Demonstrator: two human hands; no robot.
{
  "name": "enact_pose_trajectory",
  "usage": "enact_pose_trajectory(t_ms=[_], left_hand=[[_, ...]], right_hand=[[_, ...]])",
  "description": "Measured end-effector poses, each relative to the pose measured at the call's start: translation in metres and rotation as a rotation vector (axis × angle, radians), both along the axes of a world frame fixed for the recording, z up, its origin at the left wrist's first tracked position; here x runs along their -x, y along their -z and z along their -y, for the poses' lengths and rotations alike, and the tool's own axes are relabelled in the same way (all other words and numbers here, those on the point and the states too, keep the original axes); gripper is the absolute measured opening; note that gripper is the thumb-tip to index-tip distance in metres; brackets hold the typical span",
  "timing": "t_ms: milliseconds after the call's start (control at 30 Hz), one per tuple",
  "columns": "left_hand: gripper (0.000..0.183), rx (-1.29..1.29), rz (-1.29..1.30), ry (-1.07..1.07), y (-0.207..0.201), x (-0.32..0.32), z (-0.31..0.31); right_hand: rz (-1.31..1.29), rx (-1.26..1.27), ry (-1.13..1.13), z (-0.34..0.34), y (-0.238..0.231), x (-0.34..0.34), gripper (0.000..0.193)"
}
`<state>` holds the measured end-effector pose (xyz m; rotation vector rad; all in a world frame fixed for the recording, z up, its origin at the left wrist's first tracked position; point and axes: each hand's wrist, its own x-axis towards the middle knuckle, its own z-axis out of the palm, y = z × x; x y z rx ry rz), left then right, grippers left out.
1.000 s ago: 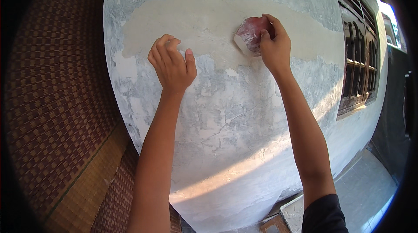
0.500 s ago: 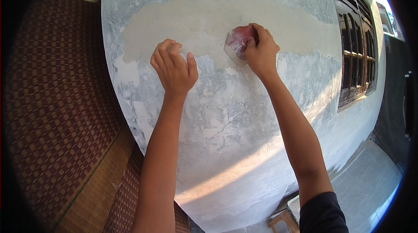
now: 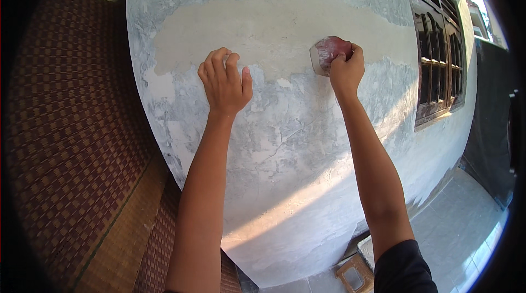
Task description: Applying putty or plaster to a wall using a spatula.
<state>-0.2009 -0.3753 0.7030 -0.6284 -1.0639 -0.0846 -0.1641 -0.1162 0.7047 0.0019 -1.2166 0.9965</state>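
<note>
In my right hand (image 3: 347, 71) is a red putty scraper (image 3: 331, 51) smeared with white, its pale edge to the left. It lies against the wall at the lower right of a smooth beige putty patch (image 3: 241, 27). My left hand (image 3: 226, 82) is at the lower edge of that patch, fingers spread and slightly bent, holding nothing. Its fingertips seem to rest on the wall. Below the patch the grey-white wall (image 3: 274, 139) is blotchy, with thin cracks.
A brown woven mat (image 3: 82, 128) hangs along the left. On the right are a wooden window (image 3: 440, 57) and a dark panel (image 3: 487, 123). A small brown stool (image 3: 355, 275) stands low by the wall on the tiled floor (image 3: 449, 233). Sunlight crosses the lower wall.
My right hand has moved to the right and slightly down with the putty scraper along the wall. The left hand has barely shifted. The view has turned slightly.
</note>
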Motion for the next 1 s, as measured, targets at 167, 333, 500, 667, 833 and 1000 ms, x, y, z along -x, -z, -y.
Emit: enact_pose_trajectory(t_ms=[167,333,500,667,833,1000], left_hand=[[0.031,0.110,0.116,0.118,0.048,-0.020,-0.040],[0.037,0.270,0.383,0.330,0.115,-0.043,-0.099],[0.037,0.438,0.718,0.440,0.192,-0.065,-0.157],[0.042,0.580,0.973,0.489,0.268,-0.075,-0.207],[0.044,0.668,1.154,0.523,0.334,-0.080,-0.257],[0.047,0.743,1.262,0.596,0.401,-0.088,-0.303]], right_hand=[[0.060,0.024,-0.082,-0.020,0.036,-0.038,0.028],[0.201,0.085,-0.127,-0.051,0.096,-0.062,0.026],[0.332,0.161,-0.099,-0.100,0.170,-0.078,0.027],[0.479,0.269,-0.046,-0.157,0.239,-0.092,0.024],[0.596,0.392,-0.180,-0.211,0.304,-0.103,0.026],[0.715,0.451,-0.110,-0.265,0.380,-0.112,0.028]])
